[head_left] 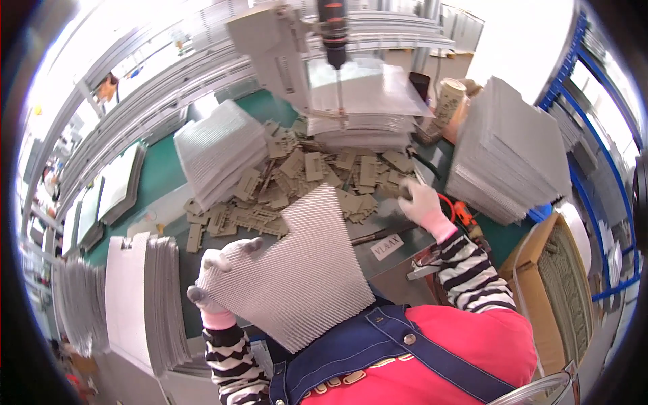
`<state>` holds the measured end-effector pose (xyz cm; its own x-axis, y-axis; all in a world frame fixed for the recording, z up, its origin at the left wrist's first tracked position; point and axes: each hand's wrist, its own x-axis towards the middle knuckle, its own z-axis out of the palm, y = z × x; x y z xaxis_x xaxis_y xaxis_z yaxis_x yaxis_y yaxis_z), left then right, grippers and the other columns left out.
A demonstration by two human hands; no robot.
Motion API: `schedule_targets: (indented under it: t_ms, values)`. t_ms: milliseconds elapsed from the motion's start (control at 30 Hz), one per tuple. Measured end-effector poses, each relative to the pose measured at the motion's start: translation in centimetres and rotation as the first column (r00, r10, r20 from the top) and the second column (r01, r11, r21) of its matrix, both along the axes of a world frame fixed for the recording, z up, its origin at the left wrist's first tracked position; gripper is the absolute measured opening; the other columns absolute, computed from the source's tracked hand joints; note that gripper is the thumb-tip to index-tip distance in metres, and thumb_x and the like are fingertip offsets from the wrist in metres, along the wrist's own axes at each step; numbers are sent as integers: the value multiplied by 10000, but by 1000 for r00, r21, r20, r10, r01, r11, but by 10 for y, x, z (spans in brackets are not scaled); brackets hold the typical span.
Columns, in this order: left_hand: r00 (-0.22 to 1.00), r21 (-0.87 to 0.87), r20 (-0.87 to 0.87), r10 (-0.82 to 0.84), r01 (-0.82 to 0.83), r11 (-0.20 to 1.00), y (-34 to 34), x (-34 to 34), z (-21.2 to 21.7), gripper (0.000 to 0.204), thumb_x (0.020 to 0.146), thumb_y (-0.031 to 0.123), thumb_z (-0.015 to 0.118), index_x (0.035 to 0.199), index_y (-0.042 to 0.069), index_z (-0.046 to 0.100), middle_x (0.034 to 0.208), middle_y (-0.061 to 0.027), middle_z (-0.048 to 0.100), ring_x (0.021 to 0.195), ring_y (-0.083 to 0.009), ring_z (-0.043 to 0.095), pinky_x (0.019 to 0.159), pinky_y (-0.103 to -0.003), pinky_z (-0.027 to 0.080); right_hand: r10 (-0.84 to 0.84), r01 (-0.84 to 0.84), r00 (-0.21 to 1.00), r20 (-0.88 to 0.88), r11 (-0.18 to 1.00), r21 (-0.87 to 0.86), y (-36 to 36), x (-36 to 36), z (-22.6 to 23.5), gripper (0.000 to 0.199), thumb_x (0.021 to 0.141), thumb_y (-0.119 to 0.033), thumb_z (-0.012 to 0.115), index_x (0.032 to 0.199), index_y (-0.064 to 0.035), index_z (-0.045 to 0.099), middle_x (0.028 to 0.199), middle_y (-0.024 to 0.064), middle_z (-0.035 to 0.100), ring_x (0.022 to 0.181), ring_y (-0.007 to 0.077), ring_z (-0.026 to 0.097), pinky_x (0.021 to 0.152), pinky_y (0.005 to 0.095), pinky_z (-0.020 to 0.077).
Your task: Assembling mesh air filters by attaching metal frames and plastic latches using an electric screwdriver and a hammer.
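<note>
My left hand point(219, 277), in a white glove with grey fingertips, grips the left edge of a silvery ribbed sheet point(307, 277). The sheet is tilted up in front of my body and has a notch cut into its upper left side. My right hand point(424, 206), also gloved, is over the right end of a heap of small beige-grey plastic pieces point(293, 165). Its thumb and fingers look apart, and I see nothing held between them. The pieces lie loosely across the far middle of the bench, partly behind the sheet.
Stacks of ribbed sheets stand at the back left point(219, 152), left front point(145, 297) and right point(509, 152). An electric screwdriver point(334, 34) hangs above another sheet stack point(364, 128). An orange-handled tool point(464, 214) lies beside my right wrist. At right is a cardboard box point(533, 297).
</note>
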<state>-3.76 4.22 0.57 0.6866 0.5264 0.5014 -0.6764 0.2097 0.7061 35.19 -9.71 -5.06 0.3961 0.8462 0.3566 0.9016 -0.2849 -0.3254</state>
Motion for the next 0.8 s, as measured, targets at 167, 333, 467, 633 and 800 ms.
schedule_targets:
  t_ms: [167,333,467,633,800]
  values:
    - [998,-41,12,-64,64,997,6,-2,-7,598,765,638,590,1019,100,533,1271,-295,441,1156,-412,439,953,-559,376,108,-66,983,-146,963,263,-4,4,-12,213,781,-215,637,924,-58,615,814,138,618,770,298,602,678,361,472]
    - [987,-115,45,-156,160,980,11,2,-15,637,730,627,625,1050,84,525,1223,-278,454,1102,-369,458,942,-502,371,572,-430,393,-720,806,406,37,-84,151,298,887,-207,541,1041,47,566,809,33,610,665,78,567,608,235,479]
    - [973,-175,123,-194,214,961,8,2,-24,971,648,712,636,1358,112,355,1222,-291,453,1103,-358,479,933,-501,392,328,-816,468,-820,516,-260,113,-127,183,365,900,-196,468,1119,94,503,915,154,640,740,191,680,613,274,524]
    - [993,-360,70,-99,118,925,16,8,-23,1160,613,721,661,1442,80,164,1154,-304,482,1001,-354,534,879,-477,437,361,-758,588,-724,558,-337,151,-130,161,379,918,-197,421,1164,91,441,901,161,630,730,196,679,591,291,528]
    - [995,-409,49,-89,101,907,23,8,-27,1113,639,670,681,1427,56,190,1075,-276,507,972,-340,533,861,-470,446,369,-852,463,-806,438,-288,154,-127,166,339,924,-180,415,1171,49,452,875,169,625,698,194,676,606,296,527]
